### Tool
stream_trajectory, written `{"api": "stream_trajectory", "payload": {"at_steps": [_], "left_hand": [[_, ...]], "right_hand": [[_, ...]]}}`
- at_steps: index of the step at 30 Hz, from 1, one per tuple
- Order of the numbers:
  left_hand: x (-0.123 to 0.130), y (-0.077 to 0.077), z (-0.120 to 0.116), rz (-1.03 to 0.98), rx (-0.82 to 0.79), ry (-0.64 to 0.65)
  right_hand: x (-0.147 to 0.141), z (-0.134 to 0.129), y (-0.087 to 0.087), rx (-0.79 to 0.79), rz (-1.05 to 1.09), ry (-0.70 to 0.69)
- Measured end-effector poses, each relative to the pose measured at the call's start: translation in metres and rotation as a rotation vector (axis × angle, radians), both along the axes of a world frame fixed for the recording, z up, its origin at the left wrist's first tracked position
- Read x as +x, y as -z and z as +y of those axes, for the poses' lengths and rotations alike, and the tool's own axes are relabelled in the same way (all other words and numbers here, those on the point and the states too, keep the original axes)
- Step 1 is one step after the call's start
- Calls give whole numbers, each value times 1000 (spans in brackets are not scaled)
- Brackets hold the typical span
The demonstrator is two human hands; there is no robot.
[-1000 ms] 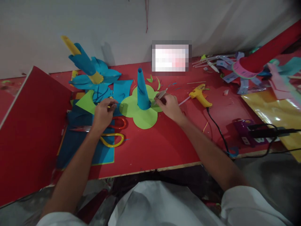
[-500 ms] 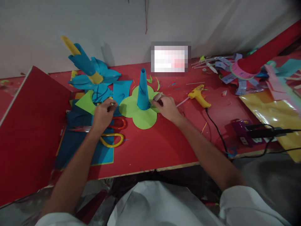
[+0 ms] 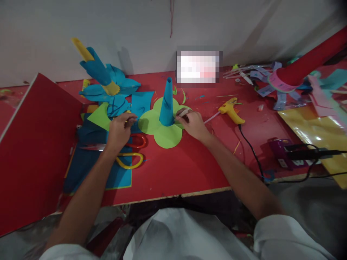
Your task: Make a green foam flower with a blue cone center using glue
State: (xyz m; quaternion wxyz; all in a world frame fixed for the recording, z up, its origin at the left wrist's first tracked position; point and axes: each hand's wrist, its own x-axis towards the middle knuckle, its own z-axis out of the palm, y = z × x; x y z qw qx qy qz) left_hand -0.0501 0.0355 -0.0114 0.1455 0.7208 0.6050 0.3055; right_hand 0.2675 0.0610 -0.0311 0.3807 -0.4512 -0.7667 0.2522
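A blue paper cone (image 3: 166,104) stands upright, with a slight lean to the right, on a green flower-shaped paper (image 3: 168,138) with rounded petals. At the cone's lower right edge, my right hand (image 3: 192,122) is closed, its thumb and fingertips pinching there; the exact contact is partly hidden. My left hand (image 3: 120,130) is held left of the flower, above blue paper, with its fingers curled together. Whatever those fingers may hold is too small to make out. Below that wrist lie scissors (image 3: 130,160) with one red and one yellow handle loop.
A blue and yellow paper flower (image 3: 99,74) stands at the back left, beside a red board (image 3: 35,155). Right of my hand lies a yellow glue gun (image 3: 231,111) with a black cord. Further right are a purple box (image 3: 284,153) and a red paper tube (image 3: 306,61).
The cone's top has tipped slightly to the right. Both hands stay in nearly the same place, and the whole view has shifted a little.
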Motion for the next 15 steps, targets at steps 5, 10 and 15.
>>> {"api": "stream_trajectory", "payload": {"at_steps": [5,10,15], "left_hand": [[7,-9,-5,38,135,13],[36,-40,-5,22,215,57],[79,-78,23,-154,87,289]], "right_hand": [[-1,0,1,13,-1,-12],[-1,-3,-4,33,47,38],[2,-7,-7,67,58,160]]}}
